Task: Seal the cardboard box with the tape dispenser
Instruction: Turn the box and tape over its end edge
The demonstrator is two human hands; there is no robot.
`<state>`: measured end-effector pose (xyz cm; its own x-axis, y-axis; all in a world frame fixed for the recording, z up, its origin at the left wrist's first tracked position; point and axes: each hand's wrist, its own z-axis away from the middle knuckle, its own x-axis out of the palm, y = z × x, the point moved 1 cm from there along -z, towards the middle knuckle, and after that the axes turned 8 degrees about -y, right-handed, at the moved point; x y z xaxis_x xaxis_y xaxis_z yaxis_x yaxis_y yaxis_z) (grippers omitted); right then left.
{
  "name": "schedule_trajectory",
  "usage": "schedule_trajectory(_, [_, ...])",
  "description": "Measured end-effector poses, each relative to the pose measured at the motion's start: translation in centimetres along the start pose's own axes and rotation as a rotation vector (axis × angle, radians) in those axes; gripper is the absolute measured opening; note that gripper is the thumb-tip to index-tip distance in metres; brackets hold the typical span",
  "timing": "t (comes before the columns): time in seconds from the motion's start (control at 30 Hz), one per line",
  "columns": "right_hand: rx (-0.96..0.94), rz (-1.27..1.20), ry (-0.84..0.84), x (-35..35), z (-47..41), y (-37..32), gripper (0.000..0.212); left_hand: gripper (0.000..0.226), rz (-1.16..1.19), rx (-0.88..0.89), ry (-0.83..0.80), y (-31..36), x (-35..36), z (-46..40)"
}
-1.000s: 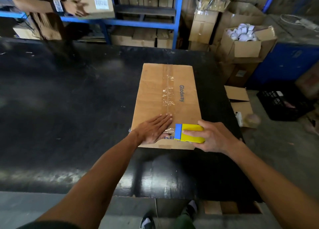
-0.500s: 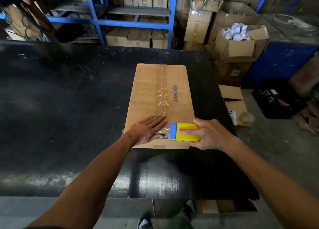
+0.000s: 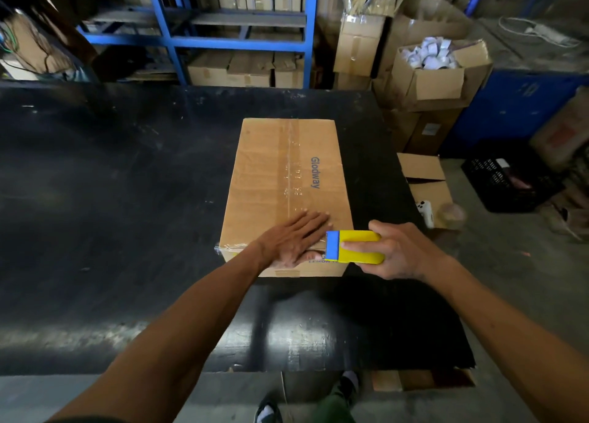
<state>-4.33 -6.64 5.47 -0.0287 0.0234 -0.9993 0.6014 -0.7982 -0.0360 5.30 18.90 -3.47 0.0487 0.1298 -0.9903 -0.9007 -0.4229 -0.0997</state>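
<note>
A closed brown cardboard box (image 3: 274,174) printed "Glodway" lies on the black table (image 3: 111,199), with clear tape along its centre seam and across its near edge. My left hand (image 3: 296,237) lies flat on the box's near end, fingers spread over the tape. Beside it, my right hand (image 3: 398,250) grips a yellow tape dispenser with a blue front (image 3: 353,247) at the box's near right corner. The dispenser's blue end touches the fingers of my left hand.
Blue metal shelving (image 3: 223,37) with cartons stands behind the table. To the right are an open carton of white rolls (image 3: 433,65), a small open box (image 3: 427,186) on the floor and a black crate (image 3: 506,177). My feet show below the table's near edge.
The view has shifted slightly; a person carrying a box at the far left has gone from view. My hands and the dispenser stay at the box's near edge, almost unmoved.
</note>
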Motion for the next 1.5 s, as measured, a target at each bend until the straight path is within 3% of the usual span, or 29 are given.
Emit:
schedule_trajectory(0.4, [-0.026,0.033,-0.048,0.4,0.5,0.7,0.056,0.07,0.034,-0.007,-0.028,0.0,0.2,0.2])
schedule_trajectory(0.7, [-0.013,0.019,-0.082,0.5,4.7,5.6,0.055,0.07,0.048,0.0,-0.016,-0.1,0.2,0.2])
schedule_trajectory(0.93, [-0.02,0.034,-0.053,0.8,4.5,5.7,0.054,0.084,0.012,-0.047,0.046,2.3,-1.9,-3.5])
schedule_trajectory(1.5, [-0.056,0.032,0.055,1.4,7.1,6.7,0.055,0.073,0.022,-0.041,0.015,4.3,-1.1,-5.8])
